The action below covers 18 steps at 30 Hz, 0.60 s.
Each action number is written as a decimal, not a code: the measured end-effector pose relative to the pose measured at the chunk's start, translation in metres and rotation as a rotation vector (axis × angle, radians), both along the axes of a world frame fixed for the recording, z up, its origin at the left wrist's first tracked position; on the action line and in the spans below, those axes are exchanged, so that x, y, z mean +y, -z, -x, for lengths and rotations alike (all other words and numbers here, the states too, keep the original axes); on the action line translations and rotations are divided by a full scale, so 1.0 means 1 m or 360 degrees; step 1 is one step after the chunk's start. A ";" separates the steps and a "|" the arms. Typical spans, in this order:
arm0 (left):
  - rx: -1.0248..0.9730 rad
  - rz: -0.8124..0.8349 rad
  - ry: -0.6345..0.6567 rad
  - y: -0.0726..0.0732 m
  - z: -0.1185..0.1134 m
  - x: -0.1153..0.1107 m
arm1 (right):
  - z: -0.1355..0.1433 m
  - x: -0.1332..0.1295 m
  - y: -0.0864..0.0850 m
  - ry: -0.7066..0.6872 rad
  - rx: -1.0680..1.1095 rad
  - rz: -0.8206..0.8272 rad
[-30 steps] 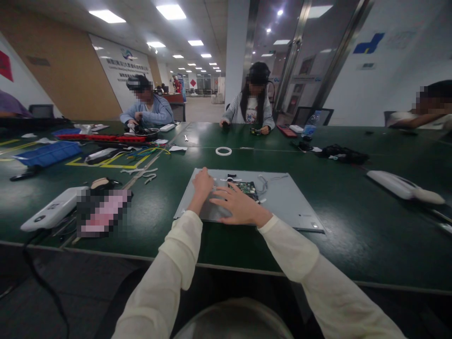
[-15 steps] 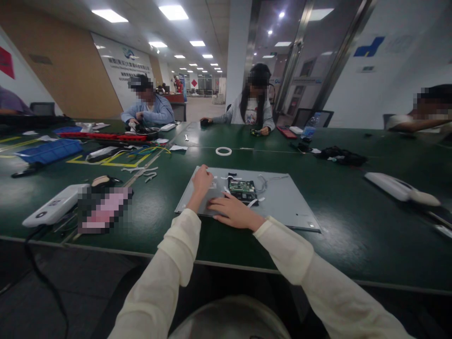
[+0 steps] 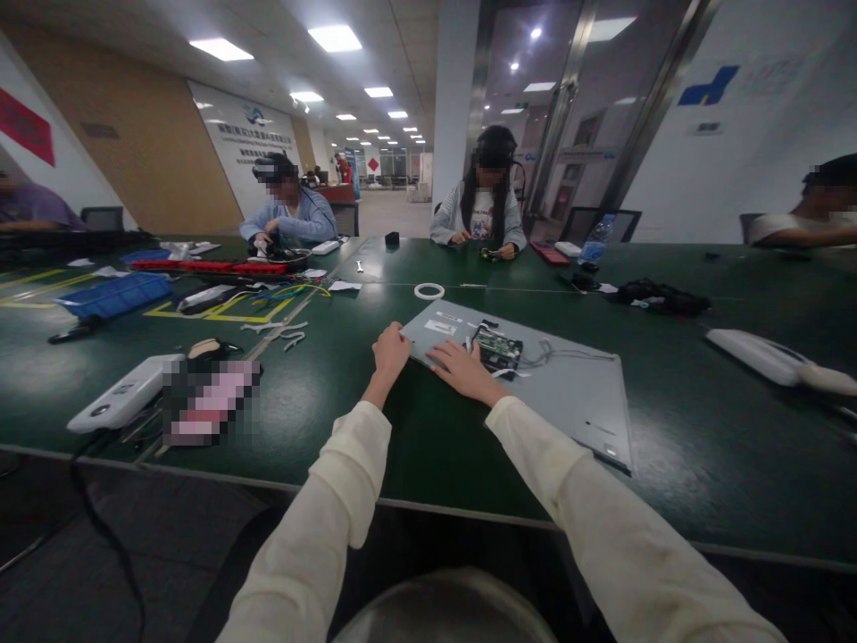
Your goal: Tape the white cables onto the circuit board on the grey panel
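Observation:
A flat grey metal panel (image 3: 569, 379) lies askew on the green table. A green circuit board (image 3: 501, 346) sits on it, with grey wires and white tape strips around the board. My left hand (image 3: 390, 353) is closed at the panel's left corner, fingers curled over the edge. Spread fingers of my right hand (image 3: 463, 368) rest flat on the panel's near left part, just left of the board and covering a little of it. Beyond the hands, a white label (image 3: 442, 328) shows on the panel.
A white tape roll (image 3: 429, 291) lies behind the panel. To the left are a white power strip (image 3: 124, 393), a blurred pink item (image 3: 218, 402) and a blue tray (image 3: 113, 296). Another white strip (image 3: 756, 355) is at right. Several people sit around the table (image 3: 321, 429).
The panel has turned clockwise, its left corner swinging away and its right end coming nearer. Both hands moved with it. Across the table, a person's hand has left a black object.

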<state>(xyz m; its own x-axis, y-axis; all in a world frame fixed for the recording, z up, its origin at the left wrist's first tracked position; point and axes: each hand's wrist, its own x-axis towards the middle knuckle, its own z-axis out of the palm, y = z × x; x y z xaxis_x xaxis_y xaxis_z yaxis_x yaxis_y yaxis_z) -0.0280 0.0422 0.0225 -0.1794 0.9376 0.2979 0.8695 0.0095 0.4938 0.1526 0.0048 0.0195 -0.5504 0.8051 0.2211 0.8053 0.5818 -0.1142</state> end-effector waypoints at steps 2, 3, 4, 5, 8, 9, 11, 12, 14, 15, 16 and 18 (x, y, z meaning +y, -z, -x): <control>-0.0003 -0.0015 0.0022 0.000 -0.002 -0.001 | -0.008 0.008 0.002 0.0114 -0.0028 -0.0006; -0.0004 -0.0022 0.0034 -0.001 -0.002 -0.002 | -0.013 0.011 0.003 0.0180 -0.0044 -0.0003; -0.0003 -0.0029 0.0044 -0.001 -0.004 -0.002 | -0.019 0.015 0.004 0.0249 -0.0062 0.0002; 0.0003 -0.0038 0.0055 -0.001 -0.005 -0.003 | -0.024 0.019 0.005 0.0322 -0.0078 0.0002; 0.0031 -0.0044 0.0084 -0.001 -0.007 -0.005 | -0.045 0.028 0.008 0.0572 -0.0099 -0.0030; 0.0038 -0.0043 0.0100 0.000 -0.008 -0.005 | -0.052 0.031 0.009 0.0652 -0.0100 -0.0040; 0.0055 -0.0041 0.0145 0.001 -0.009 -0.006 | -0.069 0.036 0.011 0.0796 -0.0096 -0.0051; 0.0064 -0.0042 0.0165 0.002 -0.009 -0.006 | -0.078 0.039 0.012 0.0858 -0.0092 -0.0053; 0.0078 -0.0035 0.0198 0.003 -0.010 -0.006 | -0.096 0.042 0.014 0.0972 -0.0081 -0.0064; 0.0084 -0.0026 0.0214 0.004 -0.010 -0.007 | -0.105 0.043 0.015 0.1025 -0.0073 -0.0070; 0.0089 -0.0017 0.0228 0.005 -0.011 -0.007 | -0.113 0.044 0.016 0.1073 -0.0062 -0.0077; 0.0105 -0.0007 0.0258 0.006 -0.012 -0.007 | -0.130 0.046 0.019 0.1157 -0.0035 -0.0094</control>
<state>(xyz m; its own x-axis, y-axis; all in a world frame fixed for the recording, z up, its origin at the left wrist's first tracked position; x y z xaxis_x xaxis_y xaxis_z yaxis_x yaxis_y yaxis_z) -0.0164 0.0349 0.0162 -0.0056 0.9513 0.3081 0.8900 -0.1357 0.4353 0.2822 0.0505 0.0005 0.1138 0.9560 0.2705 0.9923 -0.0959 -0.0783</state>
